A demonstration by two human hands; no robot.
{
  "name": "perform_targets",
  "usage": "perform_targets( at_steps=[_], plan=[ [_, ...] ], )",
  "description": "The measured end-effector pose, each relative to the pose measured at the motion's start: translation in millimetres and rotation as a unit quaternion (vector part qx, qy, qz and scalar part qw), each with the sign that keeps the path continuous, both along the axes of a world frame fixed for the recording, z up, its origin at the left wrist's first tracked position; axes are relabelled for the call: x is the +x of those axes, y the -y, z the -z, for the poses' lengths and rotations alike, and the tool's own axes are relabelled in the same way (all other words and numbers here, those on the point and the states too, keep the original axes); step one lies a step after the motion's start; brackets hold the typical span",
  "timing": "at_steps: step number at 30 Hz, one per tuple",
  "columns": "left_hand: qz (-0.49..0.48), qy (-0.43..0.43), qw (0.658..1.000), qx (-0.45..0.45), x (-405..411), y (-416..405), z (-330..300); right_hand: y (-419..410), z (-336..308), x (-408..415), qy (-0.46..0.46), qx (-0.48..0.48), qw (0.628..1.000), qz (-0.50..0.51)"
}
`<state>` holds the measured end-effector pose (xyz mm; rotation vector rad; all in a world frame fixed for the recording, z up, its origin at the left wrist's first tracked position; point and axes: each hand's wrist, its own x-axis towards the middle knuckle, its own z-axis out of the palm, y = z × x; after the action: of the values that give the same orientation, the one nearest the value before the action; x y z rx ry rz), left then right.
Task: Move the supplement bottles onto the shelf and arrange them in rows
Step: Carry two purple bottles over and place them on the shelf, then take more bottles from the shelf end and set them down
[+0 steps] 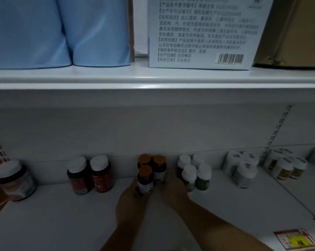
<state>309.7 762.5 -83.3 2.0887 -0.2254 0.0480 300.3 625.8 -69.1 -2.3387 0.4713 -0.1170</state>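
On lower shelf (62, 214) | left hand (133, 200) grips orange-capped bottle (144, 180) | right hand (173, 189) grip unclear

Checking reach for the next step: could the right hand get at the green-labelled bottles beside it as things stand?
Probably yes. The right hand rests by the orange-capped bottles, and the green-labelled bottles stand just right of it with nothing between.
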Motion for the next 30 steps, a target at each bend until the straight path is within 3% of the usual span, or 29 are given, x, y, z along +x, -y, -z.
perform_targets(
  at_steps=[3, 6, 10, 13, 16, 18, 21, 30],
  plan=[
    [0.003, -0.046, 0.998, 0.036, -1.1, 1.1, 2.2, -1.5, -12.9, -41.1, -0.052, -0.030, 0.995, -0.084],
    [0.040, -0.094, 0.992, 0.069, -7.4, -1.4, -0.1, 11.3, -32.0, -79.2, -0.057, -0.144, 0.969, -0.190],
    [0.008, 0.013, 0.985, 0.171, -15.5, -11.0, -31.8, 48.5, -65.8, -112.6, -0.064, -0.259, 0.919, -0.290],
    [0.062, 0.167, 0.957, 0.227, -31.1, -3.8, -79.1, 85.6, -80.9, -136.4, -0.033, -0.303, 0.911, -0.279],
    [0.176, 0.240, 0.896, 0.331, -49.9, 30.4, -106.1, 126.2, -90.2, -169.3, -0.012, -0.327, 0.909, -0.257],
    [0.225, 0.228, 0.859, 0.400, -75.1, 73.1, -127.0, 154.6, -95.0, -197.0, -0.014, -0.345, 0.908, -0.240],
    [0.275, 0.134, 0.834, 0.460, -113.2, 150.7, -142.0, 202.6, -100.1, -246.1, -0.031, -0.337, 0.916, -0.215],
    [0.416, 0.177, 0.791, 0.413, -241.2, 381.9, -123.5, 371.0, -84.1, -415.4, -0.071, -0.240, 0.968, -0.032]
  ],
)
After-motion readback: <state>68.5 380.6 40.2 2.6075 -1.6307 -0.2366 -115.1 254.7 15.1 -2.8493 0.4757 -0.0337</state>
